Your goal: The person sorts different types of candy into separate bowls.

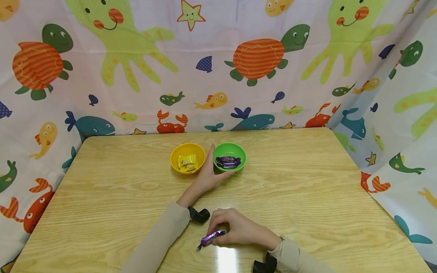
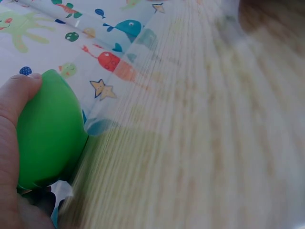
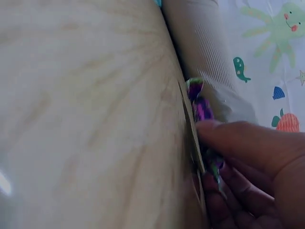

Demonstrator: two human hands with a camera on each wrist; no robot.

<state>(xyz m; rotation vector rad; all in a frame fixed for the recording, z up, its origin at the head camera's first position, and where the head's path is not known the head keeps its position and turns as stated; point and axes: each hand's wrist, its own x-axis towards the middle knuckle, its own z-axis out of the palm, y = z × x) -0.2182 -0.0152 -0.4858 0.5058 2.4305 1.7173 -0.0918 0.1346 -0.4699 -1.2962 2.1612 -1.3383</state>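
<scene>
My left hand (image 1: pixel 209 175) holds the left side of a green bowl (image 1: pixel 241 148), its thumb along the near side and its fingers along the side facing the yellow bowl. The left wrist view shows the thumb against the green bowl's wall (image 2: pixel 52 129). Purple wrapped candies (image 1: pixel 228 162) lie inside the green bowl. Closer to me, my right hand (image 1: pixel 235 227) pinches another purple wrapped candy (image 1: pixel 209 239) between thumb and fingers, low over the table. In the right wrist view the thumb presses on this candy (image 3: pixel 204 109), whose wrapper ends are twisted.
A yellow bowl (image 1: pixel 173 157) with yellow wrapped candies (image 1: pixel 187 162) stands just left of my left hand. Wood-grain tabletop (image 1: pixel 307 197) spreads around both bowls. A curtain (image 1: pixel 218 76) printed with sea animals hangs behind the table and along its sides.
</scene>
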